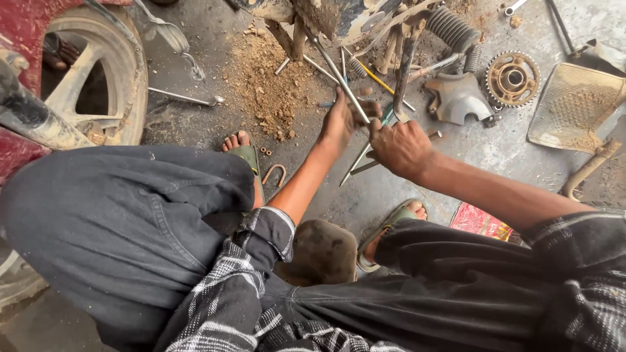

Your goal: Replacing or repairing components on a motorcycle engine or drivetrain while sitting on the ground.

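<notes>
Left hand [340, 120] closed around a long metal rod [334, 68]; right hand [399, 146] clenched on a second rod [364, 156], above concrete floor [495, 153]

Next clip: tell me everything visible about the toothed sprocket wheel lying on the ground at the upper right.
The round, rusty brown metal sprocket wheel lies flat on the grey concrete floor. Small teeth ring its rim, cut-out openings circle a pale hollow hub, and it looks dirty and worn. It sits beside a grey metal cover plate at its left, near a ribbed black rubber boot. Neither hand touches it.
</notes>
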